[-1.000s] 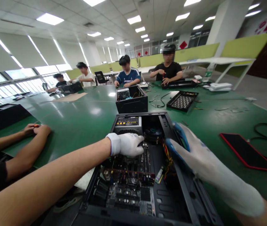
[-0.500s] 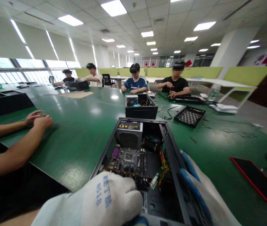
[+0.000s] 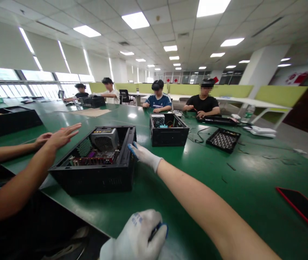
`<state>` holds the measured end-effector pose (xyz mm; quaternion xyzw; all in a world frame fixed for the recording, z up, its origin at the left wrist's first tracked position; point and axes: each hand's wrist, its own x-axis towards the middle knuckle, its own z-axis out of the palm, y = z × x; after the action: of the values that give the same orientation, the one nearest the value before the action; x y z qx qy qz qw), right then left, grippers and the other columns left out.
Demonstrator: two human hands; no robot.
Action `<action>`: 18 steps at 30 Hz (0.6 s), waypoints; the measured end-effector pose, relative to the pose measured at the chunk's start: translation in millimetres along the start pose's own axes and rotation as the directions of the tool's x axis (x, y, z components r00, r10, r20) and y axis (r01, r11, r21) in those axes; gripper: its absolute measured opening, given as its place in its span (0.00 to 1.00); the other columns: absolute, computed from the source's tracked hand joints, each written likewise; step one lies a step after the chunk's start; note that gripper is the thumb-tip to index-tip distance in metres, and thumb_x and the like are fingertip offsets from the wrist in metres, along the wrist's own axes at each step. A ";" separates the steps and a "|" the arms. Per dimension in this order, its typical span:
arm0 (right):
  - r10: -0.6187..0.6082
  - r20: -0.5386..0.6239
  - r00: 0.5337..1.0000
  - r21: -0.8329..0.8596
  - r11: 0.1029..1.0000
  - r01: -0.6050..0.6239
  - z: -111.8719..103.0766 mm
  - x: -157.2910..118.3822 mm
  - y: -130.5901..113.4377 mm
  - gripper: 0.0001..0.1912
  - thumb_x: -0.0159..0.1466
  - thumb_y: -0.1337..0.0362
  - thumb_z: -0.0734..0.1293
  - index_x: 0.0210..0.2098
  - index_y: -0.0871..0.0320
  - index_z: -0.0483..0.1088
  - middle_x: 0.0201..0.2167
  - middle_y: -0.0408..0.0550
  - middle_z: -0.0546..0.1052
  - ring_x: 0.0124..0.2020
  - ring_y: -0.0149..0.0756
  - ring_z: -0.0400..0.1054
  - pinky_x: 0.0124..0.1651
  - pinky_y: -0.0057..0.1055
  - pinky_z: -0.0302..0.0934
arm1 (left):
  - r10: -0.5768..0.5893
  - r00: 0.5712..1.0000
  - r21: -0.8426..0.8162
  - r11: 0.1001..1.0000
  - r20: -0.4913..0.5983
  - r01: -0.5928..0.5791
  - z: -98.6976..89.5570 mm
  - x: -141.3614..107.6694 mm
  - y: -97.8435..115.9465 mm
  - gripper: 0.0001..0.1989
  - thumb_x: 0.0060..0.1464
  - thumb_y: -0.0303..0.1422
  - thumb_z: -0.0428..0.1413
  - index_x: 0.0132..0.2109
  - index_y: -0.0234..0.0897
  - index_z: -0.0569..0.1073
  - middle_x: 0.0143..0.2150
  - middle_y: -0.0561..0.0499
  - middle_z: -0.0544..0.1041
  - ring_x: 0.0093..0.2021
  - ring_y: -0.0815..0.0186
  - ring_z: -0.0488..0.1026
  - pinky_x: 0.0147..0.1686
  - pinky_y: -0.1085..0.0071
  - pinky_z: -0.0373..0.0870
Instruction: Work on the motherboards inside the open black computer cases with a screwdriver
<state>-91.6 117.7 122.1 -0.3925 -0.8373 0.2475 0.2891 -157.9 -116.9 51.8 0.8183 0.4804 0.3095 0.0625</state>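
A black computer case (image 3: 97,179) lies on the green table in front of me, its top side open. Inside it I see a power supply (image 3: 105,140) and part of a motherboard; the case's near wall hides the rest. My right hand (image 3: 144,155), in a white glove with blue fingertips, presses stretched fingers against the case's right side. Gloved the same way, my left hand (image 3: 143,233) is closed above the table's near edge, apart from the case. Something dark shows between its thumb and fingers, too little to name.
A co-worker's hands (image 3: 61,137) are close to the case's left side. Behind stands a second open case (image 3: 169,135). To the right are a black panel with a grid (image 3: 223,140), a red-edged black mat (image 3: 303,211) and loose cables. Several people sit across the table (image 3: 210,202).
The computer case has slid away and to the left, with my right hand at its side. My left hand has come off the case. The co-worker's hand has opened and lifted beside it.
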 end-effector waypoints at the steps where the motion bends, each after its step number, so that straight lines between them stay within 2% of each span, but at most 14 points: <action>1: 0.007 -0.006 1.000 -0.051 0.999 -0.008 1.9 12.1 3.8 0.24 0.72 0.52 0.67 0.63 0.56 0.69 0.63 0.56 0.72 0.60 0.48 0.70 0.62 0.53 0.66 | -0.035 0.999 -0.003 0.999 -0.026 0.035 7.9 -1.3 -8.6 0.08 0.69 0.35 0.51 0.40 0.42 0.72 0.36 0.51 0.80 0.35 0.63 0.79 0.34 0.70 0.71; 4: 0.066 -0.068 0.996 -0.242 0.967 -0.080 -8.3 34.5 27.4 0.23 0.71 0.54 0.68 0.63 0.56 0.69 0.64 0.55 0.70 0.60 0.49 0.69 0.61 0.54 0.66 | -0.044 0.996 -0.031 0.999 -0.081 0.041 27.5 -4.9 -33.1 0.11 0.70 0.35 0.49 0.36 0.41 0.70 0.31 0.52 0.78 0.31 0.64 0.78 0.32 0.70 0.72; 7: 0.125 -0.159 0.979 -0.438 0.880 -0.183 -43.1 43.9 64.5 0.27 0.71 0.53 0.69 0.66 0.55 0.66 0.69 0.56 0.65 0.67 0.53 0.62 0.67 0.60 0.58 | -0.052 0.991 -0.049 0.998 -0.127 0.046 39.2 -11.3 -47.7 0.11 0.70 0.34 0.50 0.36 0.41 0.70 0.31 0.52 0.76 0.30 0.64 0.77 0.31 0.70 0.72; 11: 0.216 -0.252 0.943 -0.620 0.712 -0.329 -104.3 46.9 114.7 0.25 0.71 0.55 0.69 0.64 0.56 0.68 0.66 0.56 0.68 0.63 0.51 0.67 0.63 0.57 0.63 | 0.015 0.971 -0.028 0.999 -0.240 -0.022 48.1 -22.7 -53.2 0.04 0.68 0.33 0.52 0.43 0.41 0.71 0.35 0.50 0.78 0.33 0.63 0.79 0.35 0.68 0.75; 13: 0.264 -0.291 0.920 -0.670 0.629 -0.393 -127.5 45.7 134.6 0.24 0.71 0.56 0.69 0.63 0.57 0.69 0.63 0.55 0.70 0.60 0.49 0.69 0.60 0.54 0.67 | 0.027 0.956 -0.006 1.000 -0.293 -0.030 51.1 -27.4 -53.5 0.05 0.69 0.34 0.52 0.47 0.41 0.71 0.38 0.48 0.80 0.36 0.61 0.80 0.39 0.66 0.77; 16: 0.307 -0.320 0.896 -0.714 0.544 -0.441 -147.1 44.6 154.8 0.23 0.71 0.56 0.69 0.62 0.57 0.69 0.62 0.55 0.72 0.58 0.48 0.71 0.58 0.52 0.69 | 0.024 0.943 0.026 1.000 -0.331 -0.016 51.8 -28.9 -53.1 0.08 0.70 0.35 0.50 0.52 0.41 0.71 0.42 0.46 0.81 0.40 0.60 0.82 0.40 0.66 0.78; 18: 0.319 -0.313 0.894 -0.730 0.521 -0.442 -153.0 46.1 160.9 0.22 0.71 0.56 0.69 0.61 0.57 0.69 0.61 0.55 0.72 0.57 0.47 0.71 0.57 0.51 0.69 | 0.019 0.946 0.033 0.999 -0.324 -0.009 49.8 -25.2 -52.6 0.07 0.70 0.35 0.50 0.50 0.41 0.71 0.40 0.47 0.81 0.39 0.60 0.81 0.39 0.67 0.78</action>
<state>70.7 274.9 140.9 -0.6682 -0.7301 -0.1157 0.0839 -177.8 -100.1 -20.3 0.7605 0.4832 0.4324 -0.0323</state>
